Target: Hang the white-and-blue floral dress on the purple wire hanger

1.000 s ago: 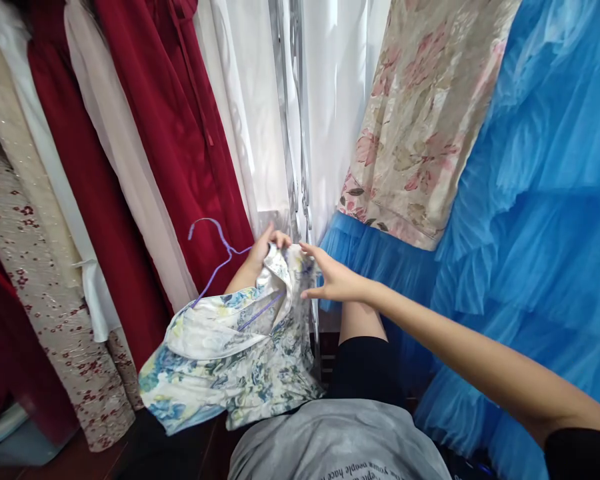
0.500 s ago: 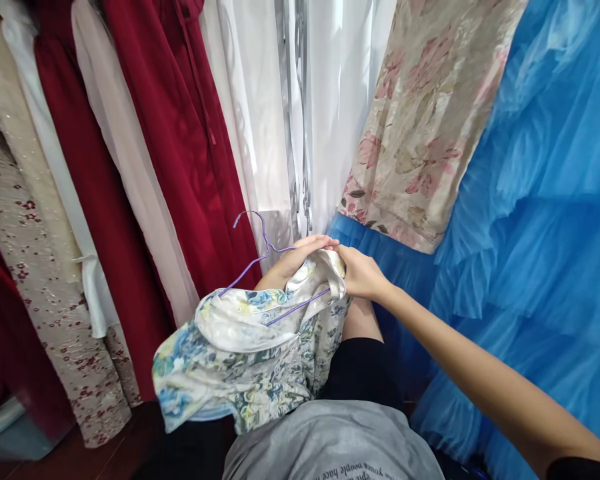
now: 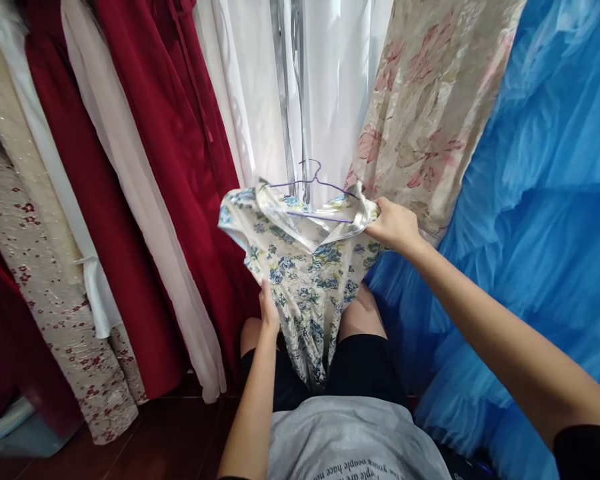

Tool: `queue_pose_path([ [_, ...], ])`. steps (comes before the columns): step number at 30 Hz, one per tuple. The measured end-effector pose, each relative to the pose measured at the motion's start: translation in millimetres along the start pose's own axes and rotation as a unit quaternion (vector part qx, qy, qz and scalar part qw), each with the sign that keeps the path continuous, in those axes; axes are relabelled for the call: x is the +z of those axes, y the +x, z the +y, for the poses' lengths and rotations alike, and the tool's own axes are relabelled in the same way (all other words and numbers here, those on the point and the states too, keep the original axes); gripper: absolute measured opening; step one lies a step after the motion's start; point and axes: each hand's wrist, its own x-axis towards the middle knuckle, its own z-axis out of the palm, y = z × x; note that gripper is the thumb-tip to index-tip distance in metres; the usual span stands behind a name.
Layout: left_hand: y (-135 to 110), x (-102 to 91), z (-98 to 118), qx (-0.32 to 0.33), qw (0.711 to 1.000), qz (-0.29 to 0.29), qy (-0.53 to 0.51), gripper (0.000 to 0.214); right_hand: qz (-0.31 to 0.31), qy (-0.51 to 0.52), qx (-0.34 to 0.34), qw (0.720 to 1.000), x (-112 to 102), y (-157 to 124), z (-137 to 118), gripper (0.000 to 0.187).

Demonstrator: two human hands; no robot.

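A white dress with blue and yellow flowers [image 3: 300, 267] hangs spread out in front of me, its lower part falling between my knees. Inside its wide neckline runs a thin purple hanger [image 3: 325, 185], hook pointing up. My right hand [image 3: 394, 223] is closed on the dress's right shoulder, by the hanger's end. Lower down, at the left side edge, my left hand [image 3: 269, 308] grips the fabric with its thumb up; its other fingers are mostly hidden. The left shoulder of the dress rests on the hanger without a hand on it.
Dark red dresses [image 3: 180, 133] and a pale pink one [image 3: 130, 173] hang at the left. White curtain-like cloth [image 3: 330, 87] is ahead. A beige floral garment [image 3: 430, 113] and blue ruffled tulle [image 3: 545, 267] hang at the right. A grey-blue tub [image 3: 35, 433] stands at lower left.
The dress and hanger have moved up and away from me and turned from tilted to facing me squarely. My left hand has left the shoulder area and come down to the left side edge.
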Motion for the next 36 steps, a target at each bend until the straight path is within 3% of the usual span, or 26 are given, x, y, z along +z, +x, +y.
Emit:
queue_pose_path([
  [3,-28,-9.6,-31,0.015,0.999,0.029,0.044,0.047,0.006,-0.006,-0.073,0.997,-2,-3,-6,0.056],
  [5,-39,-10.7,-36,0.024,0.998,0.014,0.062,0.047,0.001,0.010,-0.114,0.993,-2,-8,0,0.059],
  [9,-41,-9.0,-14,0.043,0.998,0.016,0.052,0.047,-0.042,0.100,-0.208,0.972,1,-21,14,0.066],
  [11,-41,-9.7,-1,0.047,0.998,0.030,0.038,0.046,-0.026,0.187,-0.234,0.954,4,-39,10,0.072],
  [13,-43,-11.6,5,0.041,0.998,0.033,0.039,0.046,0.061,0.311,-0.194,0.929,11,-69,-4,0.064],
  [14,-47,-12.8,7,0.038,0.998,0.034,0.044,0.046,0.116,0.376,-0.147,0.908,17,-88,-13,0.051],
  [16,-55,-14.2,7,0.037,0.997,0.037,0.055,0.046,0.221,0.490,-0.013,0.843,36,-127,-33,0.023],
  [17,-60,-14.3,7,0.037,0.997,0.036,0.057,0.046,0.208,0.527,0.047,0.822,48,-145,-42,0.023],
  [19,-68,-12.5,7,0.027,0.998,0.026,0.056,0.047,0.064,0.562,0.122,0.816,73,-172,-56,0.036],
  [21,-76,-8.9,9,0.008,0.998,0.017,0.055,0.047,-0.109,0.540,0.119,0.826,92,-185,-65,0.043],
  [23,-82,-4.3,12,-0.003,0.998,0.014,0.055,0.046,-0.193,0.509,0.093,0.834,101,-186,-71,0.043],
  [27,-91,3.9,18,0.007,0.999,0.016,0.048,0.043,-0.186,0.530,0.089,0.822,95,-181,-75,0.038],
  [32,-99,10.3,20,-0.018,0.999,0.027,0.024,0.045,-0.216,0.548,0.140,0.796,86,-183,-73,0.030],
  [36,-102,13.1,18,-0.031,0.999,0.035,0.017,0.046,-0.233,0.550,0.118,0.793,88,-187,-74,0.030],
])
